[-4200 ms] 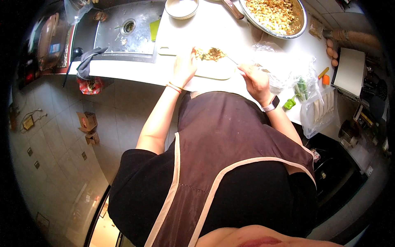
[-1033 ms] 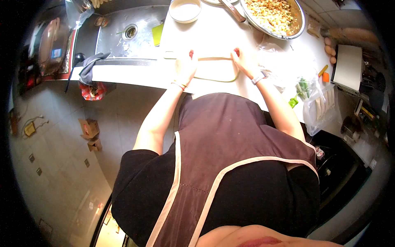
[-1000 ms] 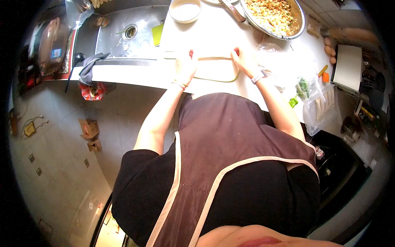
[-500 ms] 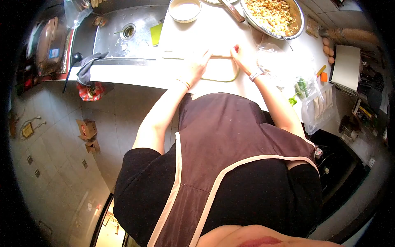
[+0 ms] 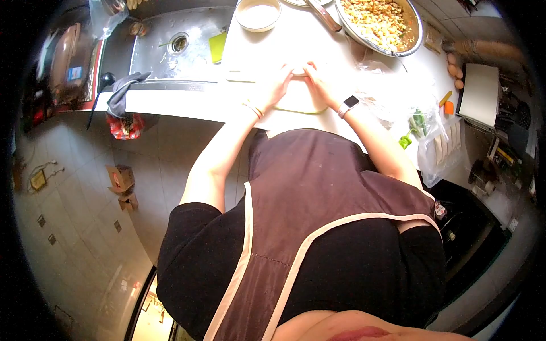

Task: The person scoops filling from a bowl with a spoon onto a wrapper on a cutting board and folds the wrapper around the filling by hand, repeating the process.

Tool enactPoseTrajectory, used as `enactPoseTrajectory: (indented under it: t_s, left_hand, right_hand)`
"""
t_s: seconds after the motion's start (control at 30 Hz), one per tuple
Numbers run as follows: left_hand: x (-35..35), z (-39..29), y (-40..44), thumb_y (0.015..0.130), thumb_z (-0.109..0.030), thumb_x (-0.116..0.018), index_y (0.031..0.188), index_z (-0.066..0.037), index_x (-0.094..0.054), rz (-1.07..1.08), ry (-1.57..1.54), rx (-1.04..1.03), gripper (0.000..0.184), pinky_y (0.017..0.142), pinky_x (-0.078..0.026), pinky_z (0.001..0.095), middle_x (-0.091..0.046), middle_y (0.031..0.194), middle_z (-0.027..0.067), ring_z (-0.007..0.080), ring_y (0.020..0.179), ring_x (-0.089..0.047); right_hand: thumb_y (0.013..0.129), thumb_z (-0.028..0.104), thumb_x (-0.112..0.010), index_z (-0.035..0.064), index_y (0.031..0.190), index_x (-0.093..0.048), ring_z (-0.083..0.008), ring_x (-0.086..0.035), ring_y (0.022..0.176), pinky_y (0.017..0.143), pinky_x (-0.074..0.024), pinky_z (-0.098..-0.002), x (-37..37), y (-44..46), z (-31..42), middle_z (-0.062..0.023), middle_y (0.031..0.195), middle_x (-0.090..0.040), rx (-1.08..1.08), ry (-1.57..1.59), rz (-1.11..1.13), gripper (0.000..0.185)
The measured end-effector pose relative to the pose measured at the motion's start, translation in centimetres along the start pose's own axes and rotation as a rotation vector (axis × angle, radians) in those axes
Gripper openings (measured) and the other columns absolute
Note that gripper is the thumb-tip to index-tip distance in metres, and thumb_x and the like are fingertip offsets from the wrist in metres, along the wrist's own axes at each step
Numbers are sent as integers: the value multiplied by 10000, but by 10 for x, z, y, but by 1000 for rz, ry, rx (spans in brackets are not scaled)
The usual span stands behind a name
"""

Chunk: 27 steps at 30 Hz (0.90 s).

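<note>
My left hand point(image 5: 275, 86) and my right hand point(image 5: 319, 86) meet fingertip to fingertip above a pale board point(image 5: 300, 110) with a green edge. Their fingers are bent inward and closed around a small whitish thing point(image 5: 298, 71). Glare washes it out, so its kind cannot be made out. A watch point(image 5: 351, 103) is on my right wrist, and thin bands circle the left one. Just left of my left hand, a flat pale strip point(image 5: 241, 76) lies on the white counter point(image 5: 318, 34).
Beyond my hands stand a white bowl point(image 5: 258, 14), a knife point(image 5: 326, 18) and a metal bowl point(image 5: 418, 34) of chopped filling. A sink point(image 5: 153, 54) is at left. Plastic bags, green peppers point(image 5: 405, 140) and eggs point(image 5: 453, 70) sit at right.
My hands have drawn together, the right one moving left. My right wrist has turned, and the watch face now shows. The gap between my hands has narrowed.
</note>
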<state>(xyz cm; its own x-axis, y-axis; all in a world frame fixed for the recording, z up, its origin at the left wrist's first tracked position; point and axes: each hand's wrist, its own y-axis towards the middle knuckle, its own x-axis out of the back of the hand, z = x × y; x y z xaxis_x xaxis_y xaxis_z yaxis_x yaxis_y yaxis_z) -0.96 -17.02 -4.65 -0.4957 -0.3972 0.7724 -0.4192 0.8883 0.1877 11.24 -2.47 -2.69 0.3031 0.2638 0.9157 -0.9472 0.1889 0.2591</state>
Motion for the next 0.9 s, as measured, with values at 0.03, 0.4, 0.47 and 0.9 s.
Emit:
enactPoseTrajectory:
  t_s: [0.03, 0.4, 0.47, 0.9]
  left_hand:
    - [1, 0, 0, 885, -116, -583, 1097, -41, -601, -1, -1, 0, 226, 742, -504, 373, -608, 1027, 140, 318, 852, -617]
    - [-5, 26, 14, 860, -83, -591, 1069, -31, -587, 35, -125, -71, 215, 767, -490, 360, -597, 972, 142, 269, 856, -606]
    - [3, 21, 20, 862, -93, -593, 1065, -29, -589, 32, -108, -47, 213, 770, -488, 361, -598, 955, 139, 269, 857, -606]
    - [-4, 29, 35, 849, -222, -617, 946, -69, -695, 24, 17, 111, 198, 799, -504, 422, -650, 992, 174, 337, 864, -633]
  right_hand:
    - [821, 108, -597, 41, 972, -566, -308, -597, 815, 700, -485, -394, 3, 2, -3, -146, 950, -602, 7, 40, 47, 167]
    - [834, 169, -635, 71, 965, -627, -310, -607, 819, 725, -492, -394, 8, 11, -13, -103, 938, -608, -118, 224, 190, 163]
    - [865, 193, -625, 61, 1062, -626, -301, -623, 843, 746, -496, -384, 6, 12, -16, -113, 947, -634, -217, 305, 248, 237]
    - [801, 320, -670, 27, 985, -689, -321, -658, 858, 795, -505, -394, -7, 32, -29, -195, 911, -680, -541, 311, 217, 346]
